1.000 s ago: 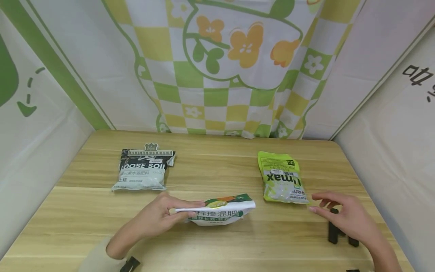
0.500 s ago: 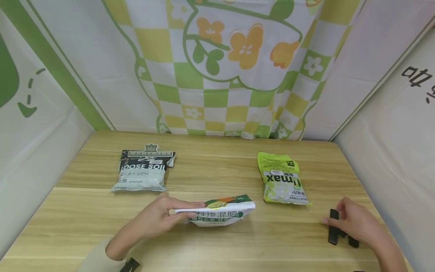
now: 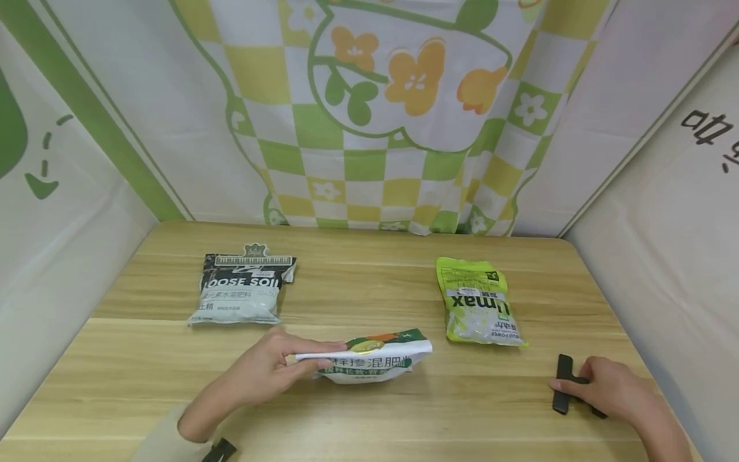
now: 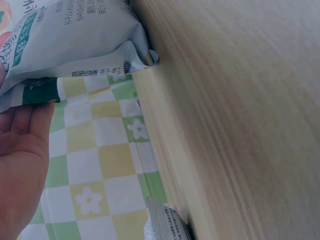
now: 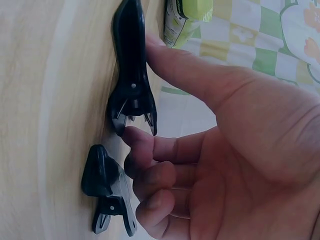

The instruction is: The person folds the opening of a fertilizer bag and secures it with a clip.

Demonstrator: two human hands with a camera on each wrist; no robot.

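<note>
My left hand [image 3: 274, 366] pinches the folded top edge of a white and green fertilizer bag [image 3: 369, 371] between thumb and fingers, at the bag's left end. In the left wrist view the printed side of this bag [image 4: 95, 40] bulges above the fingers. At the right, my right hand [image 3: 618, 388] holds a black clip [image 3: 564, 367], thumb against its long bar and the fingers curled at its levers. The right wrist view has the thumb along one side of the clip [image 5: 131, 55] and the index fingertip at its spread ends. A second black clip [image 5: 107, 185] lies beside the curled fingers.
A black and grey "Loose Soil" bag [image 3: 239, 298] with a wide clip [image 3: 254, 256] on its top lies at the back left. A lime-green bag [image 3: 479, 301] lies at the back right. Fabric walls and a checked curtain [image 3: 369, 167] border the wooden table [image 3: 369, 256].
My right hand has come down from beside the lime-green bag to the black clips and taken hold of one, which has turned slightly. The left hand and its bag have stayed put.
</note>
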